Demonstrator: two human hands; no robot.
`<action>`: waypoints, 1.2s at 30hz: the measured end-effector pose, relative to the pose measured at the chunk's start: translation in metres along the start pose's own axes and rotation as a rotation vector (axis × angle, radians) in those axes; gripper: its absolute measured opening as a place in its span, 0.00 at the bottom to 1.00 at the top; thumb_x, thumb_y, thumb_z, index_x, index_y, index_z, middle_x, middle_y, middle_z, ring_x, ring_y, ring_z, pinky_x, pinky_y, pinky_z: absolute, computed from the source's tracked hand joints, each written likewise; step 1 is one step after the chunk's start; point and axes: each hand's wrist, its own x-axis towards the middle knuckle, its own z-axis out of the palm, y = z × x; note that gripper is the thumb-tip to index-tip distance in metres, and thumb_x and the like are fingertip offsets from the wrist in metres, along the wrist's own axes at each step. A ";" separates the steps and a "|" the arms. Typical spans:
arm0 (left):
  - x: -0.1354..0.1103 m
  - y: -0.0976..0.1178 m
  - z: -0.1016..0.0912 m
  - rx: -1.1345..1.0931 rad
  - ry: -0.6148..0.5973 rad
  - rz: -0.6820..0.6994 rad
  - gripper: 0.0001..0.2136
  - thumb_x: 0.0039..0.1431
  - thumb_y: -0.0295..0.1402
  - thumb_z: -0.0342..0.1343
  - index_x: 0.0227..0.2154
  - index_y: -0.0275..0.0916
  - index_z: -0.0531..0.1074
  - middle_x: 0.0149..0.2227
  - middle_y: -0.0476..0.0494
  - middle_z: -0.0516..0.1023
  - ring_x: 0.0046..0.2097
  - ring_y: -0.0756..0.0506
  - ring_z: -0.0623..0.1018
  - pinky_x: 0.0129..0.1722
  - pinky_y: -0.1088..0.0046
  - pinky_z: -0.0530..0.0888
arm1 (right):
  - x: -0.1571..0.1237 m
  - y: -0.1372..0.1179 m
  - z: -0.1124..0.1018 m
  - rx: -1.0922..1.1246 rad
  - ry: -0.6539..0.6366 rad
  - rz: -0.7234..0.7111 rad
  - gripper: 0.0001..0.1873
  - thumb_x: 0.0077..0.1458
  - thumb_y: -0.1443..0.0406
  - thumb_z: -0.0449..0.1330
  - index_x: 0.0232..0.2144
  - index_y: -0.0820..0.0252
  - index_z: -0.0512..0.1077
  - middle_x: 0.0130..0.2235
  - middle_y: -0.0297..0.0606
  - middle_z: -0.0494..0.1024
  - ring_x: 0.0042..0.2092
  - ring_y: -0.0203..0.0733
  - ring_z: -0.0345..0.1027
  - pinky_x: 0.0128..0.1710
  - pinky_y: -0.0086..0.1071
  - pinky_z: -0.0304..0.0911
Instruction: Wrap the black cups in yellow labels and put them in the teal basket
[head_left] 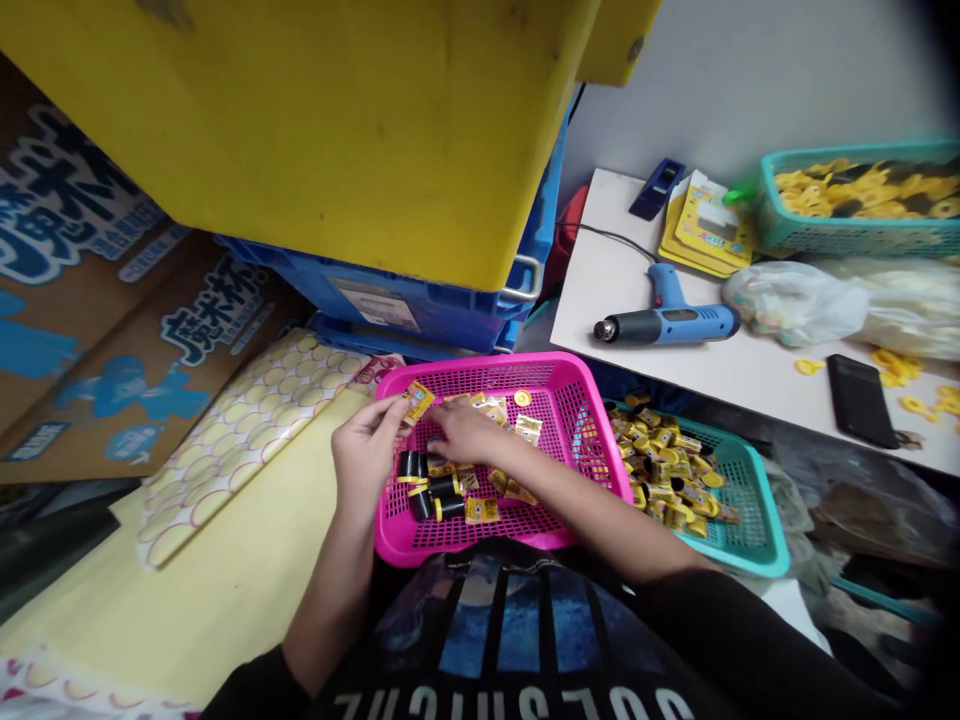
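A pink mesh basket (596, 400) sits in front of my body. Over its left rim, my left hand (369, 440) pinches a small yellow printed label (418, 400) between thumb and fingers. My right hand (463, 432) reaches down into the basket, fingers spread and bent among the pieces; whether it touches one is unclear. Several black cylinders with yellow rims (439, 492) lie at the basket's left side. More flat yellow labels (481, 511) are scattered over its bottom, and a round yellow piece (522, 398) lies near the back.
A teal basket (769, 510) of yellow-and-black wrapped cylinders (667, 465) stands to the right. On the white table (600, 250) lie a blue heat gun (675, 325), a phone (860, 400) and plastic bags (799, 300). Stacked yellow (337, 130) and blue crates (435, 310) rise ahead; sticker sheets (240, 430) lie left.
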 end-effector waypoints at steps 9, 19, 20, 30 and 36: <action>0.000 -0.016 -0.016 0.002 -0.043 -0.038 0.16 0.50 0.41 0.63 0.38 0.36 0.81 0.35 0.43 0.84 0.33 0.44 0.82 0.36 0.68 0.79 | 0.018 -0.009 0.013 -0.103 -0.108 0.122 0.24 0.43 0.73 0.65 0.46 0.71 0.74 0.50 0.64 0.75 0.48 0.61 0.73 0.44 0.47 0.69; 0.005 -0.024 -0.012 0.017 -0.259 -0.004 0.20 0.48 0.47 0.64 0.38 0.35 0.81 0.29 0.43 0.84 0.23 0.47 0.79 0.27 0.71 0.77 | -0.049 0.028 -0.024 1.507 0.329 0.026 0.13 0.46 0.61 0.68 0.32 0.57 0.69 0.32 0.31 0.77 0.35 0.35 0.74 0.41 0.34 0.70; 0.005 -0.024 -0.010 0.019 -0.266 0.006 0.21 0.48 0.48 0.64 0.37 0.35 0.81 0.28 0.43 0.83 0.23 0.47 0.78 0.26 0.71 0.77 | -0.055 0.026 -0.029 1.620 0.348 0.010 0.16 0.43 0.62 0.70 0.33 0.57 0.69 0.32 0.29 0.76 0.34 0.34 0.73 0.40 0.32 0.70; -0.005 -0.017 0.004 0.037 -0.304 0.180 0.18 0.56 0.46 0.59 0.40 0.37 0.81 0.29 0.45 0.83 0.23 0.51 0.77 0.27 0.75 0.76 | -0.064 0.025 -0.037 1.441 0.415 0.019 0.17 0.41 0.57 0.71 0.32 0.57 0.73 0.30 0.29 0.72 0.30 0.31 0.66 0.30 0.27 0.61; -0.005 -0.016 0.010 0.017 -0.342 0.245 0.16 0.58 0.45 0.58 0.41 0.40 0.81 0.38 0.41 0.83 0.22 0.53 0.75 0.25 0.76 0.76 | -0.067 0.038 -0.032 1.286 0.415 0.027 0.16 0.44 0.55 0.69 0.31 0.58 0.73 0.29 0.31 0.73 0.30 0.33 0.64 0.32 0.31 0.59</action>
